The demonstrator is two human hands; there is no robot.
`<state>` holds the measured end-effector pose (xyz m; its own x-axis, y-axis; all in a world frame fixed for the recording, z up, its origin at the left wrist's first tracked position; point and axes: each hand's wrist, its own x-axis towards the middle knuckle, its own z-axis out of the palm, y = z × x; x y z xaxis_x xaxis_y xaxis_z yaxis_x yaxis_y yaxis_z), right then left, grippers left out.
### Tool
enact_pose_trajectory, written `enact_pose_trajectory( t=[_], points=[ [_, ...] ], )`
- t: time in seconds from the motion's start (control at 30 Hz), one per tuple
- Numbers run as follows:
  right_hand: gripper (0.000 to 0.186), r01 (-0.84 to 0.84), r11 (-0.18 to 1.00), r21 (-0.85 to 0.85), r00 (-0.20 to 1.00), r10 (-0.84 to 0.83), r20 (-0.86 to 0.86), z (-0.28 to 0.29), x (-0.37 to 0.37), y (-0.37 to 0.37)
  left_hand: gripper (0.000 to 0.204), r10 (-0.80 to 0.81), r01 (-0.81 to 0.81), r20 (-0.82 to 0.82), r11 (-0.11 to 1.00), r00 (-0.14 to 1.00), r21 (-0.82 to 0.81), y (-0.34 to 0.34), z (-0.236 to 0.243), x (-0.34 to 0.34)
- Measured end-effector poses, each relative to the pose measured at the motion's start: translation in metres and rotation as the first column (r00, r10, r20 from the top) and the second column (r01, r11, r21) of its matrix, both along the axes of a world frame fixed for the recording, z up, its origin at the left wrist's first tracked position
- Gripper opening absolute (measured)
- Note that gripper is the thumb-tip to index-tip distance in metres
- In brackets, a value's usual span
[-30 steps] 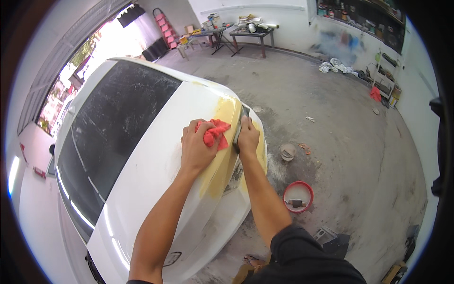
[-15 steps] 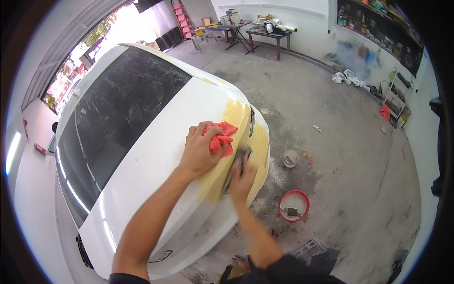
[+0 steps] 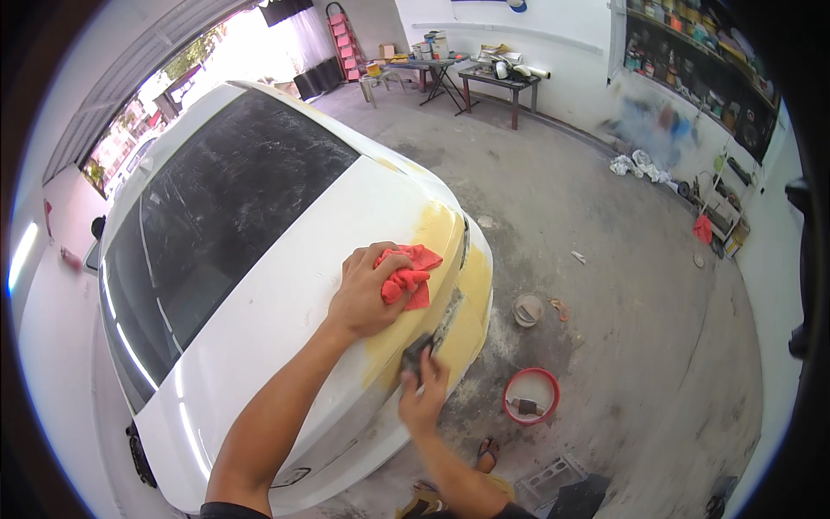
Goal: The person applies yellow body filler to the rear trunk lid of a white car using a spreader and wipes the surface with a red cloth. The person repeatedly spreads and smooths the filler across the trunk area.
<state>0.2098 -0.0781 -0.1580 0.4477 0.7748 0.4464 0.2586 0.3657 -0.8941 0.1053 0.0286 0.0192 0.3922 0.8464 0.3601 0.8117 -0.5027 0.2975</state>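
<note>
My left hand (image 3: 356, 292) is closed round a crumpled red cloth (image 3: 415, 275) and rests on the rear lid of a white car (image 3: 268, 294). Beneath and beside it, a patch of yellowish body filler (image 3: 441, 227) covers the lid's corner. My right hand (image 3: 424, 400) grips a dark sanding block (image 3: 417, 353), slightly blurred, against the rear face just below the lid's edge. Above the block runs a narrow grey strip (image 3: 449, 317), bordered by more yellow on the bumper corner (image 3: 474, 294).
On the dusty floor to the right stand a red-rimmed bucket (image 3: 554, 400) with something brown inside and a small pale tub (image 3: 527, 310). A grey perforated piece (image 3: 553, 478) lies near my feet. Tables (image 3: 501, 80) with supplies line the far wall, near a pink-stepped ladder (image 3: 342, 43).
My right hand has drawn the sanding block down and toward me along the rear face, uncovering the grey strip. The left hand with the cloth stays on the lid; the view has shifted slightly.
</note>
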Motion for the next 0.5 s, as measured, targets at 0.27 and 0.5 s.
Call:
enact_pose_trajectory(
  t=[0.27,0.5],
  points=[
    [0.036,0.024,0.999,-0.038,0.985,-0.03,-0.17,0.006,0.023,0.064,0.042,0.239,-0.24,0.022,0.971,0.971,0.021,0.004,-0.013,0.003],
    [0.044,-0.183,0.965,-0.186,0.892,0.084,-0.445,0.046,0.044,0.092,0.042,0.226,-0.226,0.008,0.974,0.974,-0.008,0.004,-0.009,0.003]
  ],
)
